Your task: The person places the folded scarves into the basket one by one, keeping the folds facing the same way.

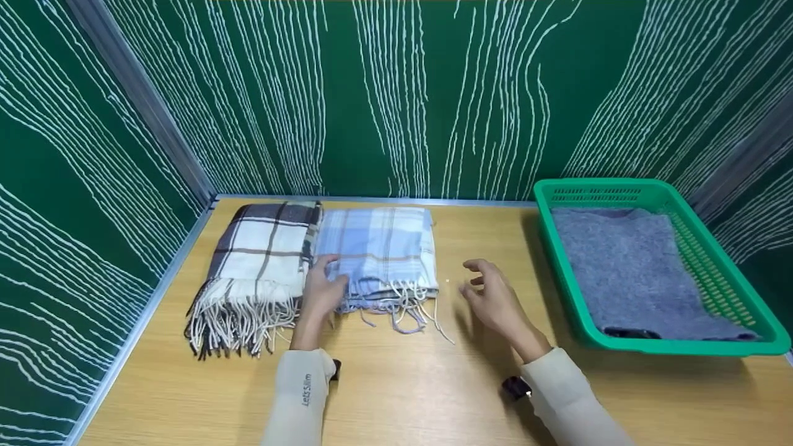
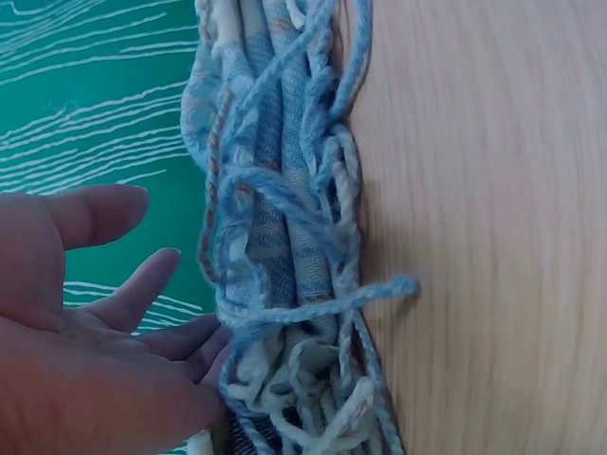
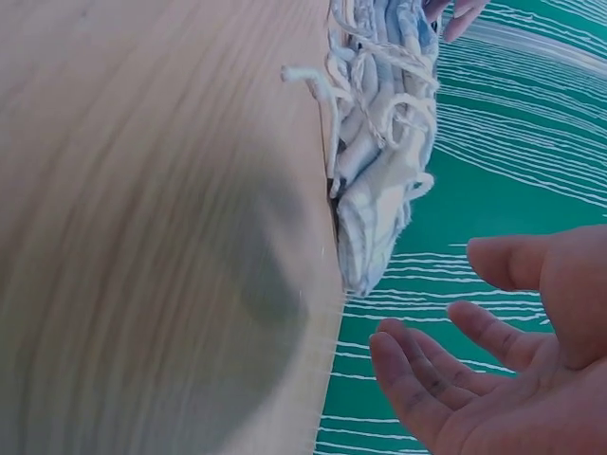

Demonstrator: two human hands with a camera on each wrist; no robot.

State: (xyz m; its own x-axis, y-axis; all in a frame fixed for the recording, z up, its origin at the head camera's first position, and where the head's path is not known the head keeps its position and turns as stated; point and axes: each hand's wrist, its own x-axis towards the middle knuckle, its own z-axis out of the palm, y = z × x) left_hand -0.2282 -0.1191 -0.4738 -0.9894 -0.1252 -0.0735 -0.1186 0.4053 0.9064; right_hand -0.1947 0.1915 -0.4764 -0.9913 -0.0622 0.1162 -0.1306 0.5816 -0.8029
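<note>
A folded blue and white plaid scarf (image 1: 384,241) with tasselled fringe lies flat on the table. Over its near left corner is my left hand (image 1: 323,286), fingers relaxed, fingertips right at the cloth. In the left wrist view that hand (image 2: 114,322) shows spread fingers beside the layered folds and blue fringe (image 2: 285,209). To the right of the scarf hovers my right hand (image 1: 492,297), apart from it, loosely bent fingers around nothing. The right wrist view shows this hand (image 3: 484,351) with an open palm near the scarf's end (image 3: 375,218).
A folded brown, black and white plaid scarf (image 1: 260,248) with long fringe lies directly left of the blue one. At the right stands a green plastic basket (image 1: 560,285) holding a grey-purple cloth (image 1: 626,272). Green walls with white wavy lines (image 1: 396,93) enclose the wooden table (image 1: 403,384).
</note>
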